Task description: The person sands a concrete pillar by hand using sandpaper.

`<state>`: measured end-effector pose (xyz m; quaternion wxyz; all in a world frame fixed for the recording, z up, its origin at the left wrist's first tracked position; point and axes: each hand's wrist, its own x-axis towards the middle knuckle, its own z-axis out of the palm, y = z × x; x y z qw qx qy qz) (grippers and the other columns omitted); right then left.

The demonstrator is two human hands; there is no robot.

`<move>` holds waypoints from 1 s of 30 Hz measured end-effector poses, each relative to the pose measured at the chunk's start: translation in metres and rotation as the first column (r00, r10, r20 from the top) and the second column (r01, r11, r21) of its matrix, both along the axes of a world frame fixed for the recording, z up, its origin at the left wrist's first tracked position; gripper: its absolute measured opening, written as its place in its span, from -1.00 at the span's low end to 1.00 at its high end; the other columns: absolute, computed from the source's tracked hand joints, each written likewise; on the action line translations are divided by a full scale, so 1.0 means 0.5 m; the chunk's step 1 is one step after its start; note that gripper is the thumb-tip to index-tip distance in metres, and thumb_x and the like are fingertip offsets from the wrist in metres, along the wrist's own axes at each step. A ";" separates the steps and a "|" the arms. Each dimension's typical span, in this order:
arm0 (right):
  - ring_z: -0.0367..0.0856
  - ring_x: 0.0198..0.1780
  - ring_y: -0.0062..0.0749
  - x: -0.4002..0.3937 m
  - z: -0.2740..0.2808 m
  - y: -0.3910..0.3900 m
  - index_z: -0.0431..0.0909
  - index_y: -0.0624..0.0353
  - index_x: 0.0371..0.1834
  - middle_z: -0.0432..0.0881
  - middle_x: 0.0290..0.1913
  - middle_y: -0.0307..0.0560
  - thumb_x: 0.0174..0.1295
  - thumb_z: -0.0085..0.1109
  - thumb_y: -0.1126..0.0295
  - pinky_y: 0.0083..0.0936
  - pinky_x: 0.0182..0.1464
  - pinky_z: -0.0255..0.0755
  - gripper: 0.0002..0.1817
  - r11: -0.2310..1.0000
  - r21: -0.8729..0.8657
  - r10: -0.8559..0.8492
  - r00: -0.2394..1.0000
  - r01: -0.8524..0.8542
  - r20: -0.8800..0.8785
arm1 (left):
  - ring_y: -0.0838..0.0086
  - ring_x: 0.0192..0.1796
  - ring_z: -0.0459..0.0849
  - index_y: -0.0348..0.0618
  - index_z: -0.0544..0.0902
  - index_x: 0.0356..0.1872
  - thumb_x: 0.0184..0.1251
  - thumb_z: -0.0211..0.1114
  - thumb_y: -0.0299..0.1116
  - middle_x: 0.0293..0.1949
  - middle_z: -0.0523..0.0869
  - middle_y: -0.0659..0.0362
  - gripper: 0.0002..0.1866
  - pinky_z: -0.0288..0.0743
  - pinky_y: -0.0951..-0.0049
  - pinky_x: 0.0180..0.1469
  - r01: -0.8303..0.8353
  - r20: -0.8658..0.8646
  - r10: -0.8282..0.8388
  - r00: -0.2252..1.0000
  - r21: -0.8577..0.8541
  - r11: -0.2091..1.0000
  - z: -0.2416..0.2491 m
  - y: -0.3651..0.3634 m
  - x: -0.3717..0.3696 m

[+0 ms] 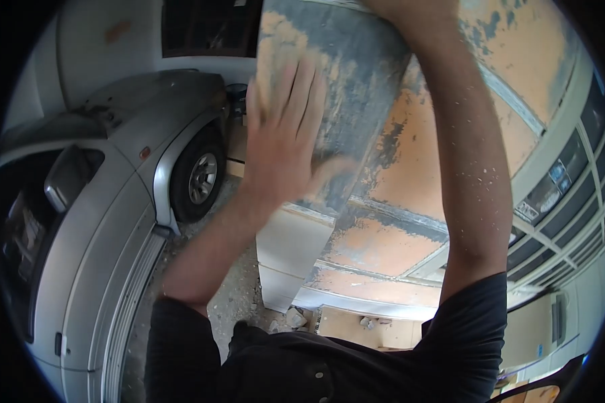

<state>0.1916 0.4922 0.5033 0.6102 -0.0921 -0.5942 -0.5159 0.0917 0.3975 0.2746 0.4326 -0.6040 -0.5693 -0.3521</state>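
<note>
My left hand (282,134) lies flat, fingers apart, against a worn grey and orange painted panel (383,242), and it is blurred by motion. I see nothing in it from this side; its palm is hidden. My right forearm (464,168), speckled with white dust, reaches up across the same panel. That hand passes beyond the top edge of the view, so it is hidden. My dark shirt (329,363) fills the bottom of the view.
A silver car (101,201) stands close on the left, its front wheel (198,178) near my left arm. Gravel ground (238,302) runs between car and panel. A white lower section (286,258) and a row of dark windows (565,181) belong to the panelled body.
</note>
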 end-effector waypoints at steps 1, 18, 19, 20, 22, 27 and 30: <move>0.03 0.70 0.25 0.001 -0.008 -0.006 0.44 -0.04 0.55 0.27 0.62 0.19 0.42 0.04 -0.31 0.39 0.62 -0.07 -0.21 1.000 -0.020 0.000 0.999 0.000 -0.039 | -0.22 0.71 0.00 -0.48 0.16 0.61 0.29 0.19 0.48 0.65 0.10 -0.34 0.21 -0.22 -0.47 0.59 0.033 -0.036 -0.030 0.999 0.076 0.997 0.050 0.013 -0.018; 0.11 0.68 0.22 -0.009 -0.008 -0.011 0.48 -0.04 0.52 0.33 0.60 0.18 0.33 0.15 -0.31 0.58 0.53 -0.05 -0.18 0.998 -0.061 -0.030 0.984 0.019 -0.177 | -0.04 0.74 -0.01 -0.31 0.21 0.64 0.24 0.18 0.54 0.69 0.12 -0.16 0.20 -0.26 -0.54 0.57 0.024 0.019 -0.027 0.999 0.119 0.993 0.048 0.022 -0.040; 0.11 0.68 0.22 -0.011 -0.008 -0.010 0.48 -0.04 0.52 0.33 0.60 0.18 0.33 0.15 -0.31 0.58 0.53 -0.05 -0.18 0.997 -0.064 -0.041 0.984 0.031 -0.176 | -0.04 0.74 -0.01 -0.32 0.20 0.64 0.27 0.15 0.54 0.69 0.11 -0.16 0.20 -0.26 -0.49 0.59 0.060 0.024 -0.067 0.997 0.208 0.976 0.063 0.040 -0.043; 0.10 0.68 0.22 -0.013 -0.005 -0.008 0.47 -0.04 0.53 0.32 0.60 0.18 0.33 0.14 -0.32 0.58 0.54 -0.06 -0.18 0.997 -0.060 -0.064 0.980 0.054 -0.186 | -0.04 0.74 0.00 -0.33 0.19 0.65 0.30 0.12 0.54 0.69 0.10 -0.17 0.19 -0.26 -0.45 0.60 0.097 0.021 -0.108 0.994 0.295 0.950 0.072 0.048 -0.045; 0.09 0.68 0.22 -0.010 -0.004 -0.010 0.46 -0.05 0.54 0.31 0.61 0.18 0.34 0.13 -0.32 0.58 0.54 -0.08 -0.17 0.994 -0.061 -0.101 0.974 0.090 -0.202 | -0.05 0.73 0.03 -0.34 0.22 0.63 0.32 0.11 0.52 0.68 0.14 -0.17 0.17 -0.22 -0.45 0.59 0.113 0.027 -0.122 0.992 0.214 0.970 0.015 0.037 -0.029; 0.05 0.70 0.21 -0.008 -0.010 -0.033 0.40 -0.09 0.59 0.25 0.65 0.16 0.36 0.09 -0.34 0.55 0.53 0.00 -0.16 0.981 -0.172 -0.116 0.981 0.089 -0.154 | -0.15 0.58 0.34 -0.42 0.53 0.39 0.35 0.18 0.45 0.48 0.46 -0.26 0.01 -0.09 -0.58 0.49 0.126 -0.122 -0.141 0.983 -0.119 0.985 -0.261 -0.029 -0.034; 0.03 0.70 0.22 -0.009 0.000 -0.013 0.38 -0.09 0.60 0.24 0.65 0.17 0.36 0.09 -0.34 0.48 0.53 0.06 -0.15 0.977 -0.136 -0.190 0.964 0.167 -0.188 | -0.08 0.53 0.42 -0.35 0.64 0.27 0.38 0.14 0.45 0.42 0.57 -0.16 -0.07 -0.07 -0.61 0.46 0.129 -0.198 -0.144 0.970 -0.088 0.988 -0.254 -0.031 -0.065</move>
